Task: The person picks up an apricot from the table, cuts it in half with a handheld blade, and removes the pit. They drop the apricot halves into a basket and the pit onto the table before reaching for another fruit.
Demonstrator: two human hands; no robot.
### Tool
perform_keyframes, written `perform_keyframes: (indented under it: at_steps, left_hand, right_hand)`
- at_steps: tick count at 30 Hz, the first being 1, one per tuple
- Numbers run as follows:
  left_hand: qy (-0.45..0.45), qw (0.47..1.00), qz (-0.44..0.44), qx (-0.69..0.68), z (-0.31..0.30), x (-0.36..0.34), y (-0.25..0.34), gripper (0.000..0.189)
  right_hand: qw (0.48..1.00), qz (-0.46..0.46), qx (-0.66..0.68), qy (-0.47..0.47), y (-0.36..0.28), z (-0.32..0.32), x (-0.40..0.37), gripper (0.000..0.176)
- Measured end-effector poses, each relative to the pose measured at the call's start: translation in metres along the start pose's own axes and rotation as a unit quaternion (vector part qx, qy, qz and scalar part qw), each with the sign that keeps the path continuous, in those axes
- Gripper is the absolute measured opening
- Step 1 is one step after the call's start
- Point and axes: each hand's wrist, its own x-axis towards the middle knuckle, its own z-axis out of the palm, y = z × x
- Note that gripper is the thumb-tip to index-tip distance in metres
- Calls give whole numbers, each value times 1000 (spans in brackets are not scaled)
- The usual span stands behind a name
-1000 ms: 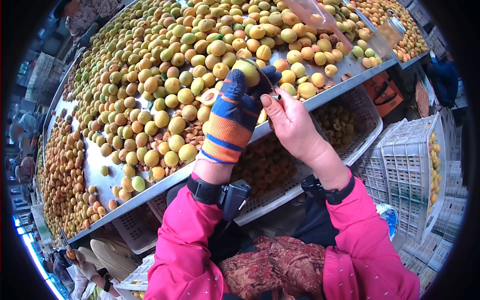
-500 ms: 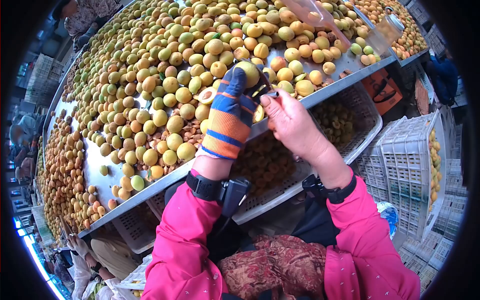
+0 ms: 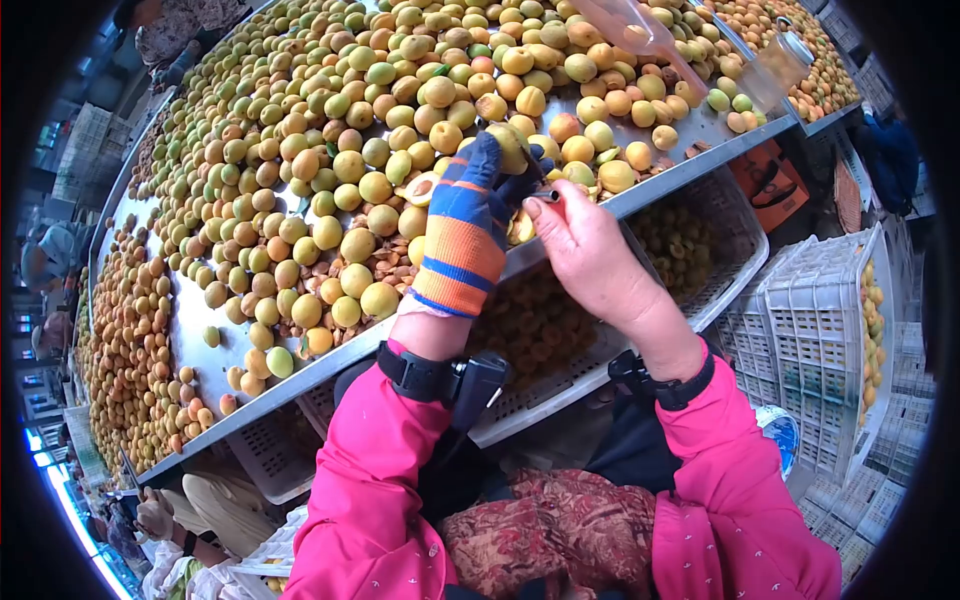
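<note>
In a blue and orange striped glove, my left hand is wrapped round a yellow-green fruit above the table's near edge. My bare right hand is closed on a small tool whose tip meets the fruit's lower right side; the tool's full shape is hidden. A cut fruit half with its pit showing lies just left of the glove. Many whole fruits are spread over the metal table. Loose brown pits lie among them near the glove.
Below the table edge, a crate holds cut fruit. White stacked crates stand at right, near an orange bag. A clear plastic jar sits at the upper right. A co-worker's hand shows at lower left, another person at upper left.
The fruit in my left hand has tilted and lowered slightly, and my right hand's grip on the tool has shifted a little. The co-worker's hand at lower left has moved. The view has shifted slightly.
</note>
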Motion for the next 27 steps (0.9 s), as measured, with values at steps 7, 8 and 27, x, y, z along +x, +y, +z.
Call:
perform_keyframes:
  at_steps: [7, 8, 27]
  left_hand:
    - [-25, 972, 94, 215, 20, -13, 9, 33]
    - [12, 971, 94, 219, 11, -10, 2, 34]
    - [-6, 990, 30, 135, 12, -4, 10, 37]
  right_hand:
    - [999, -38, -8, 11, -4, 1, -2, 23]
    - [998, -40, -50, 29, 0, 6, -1, 23]
    - [952, -45, 282, 110, 15, 5, 13, 34]
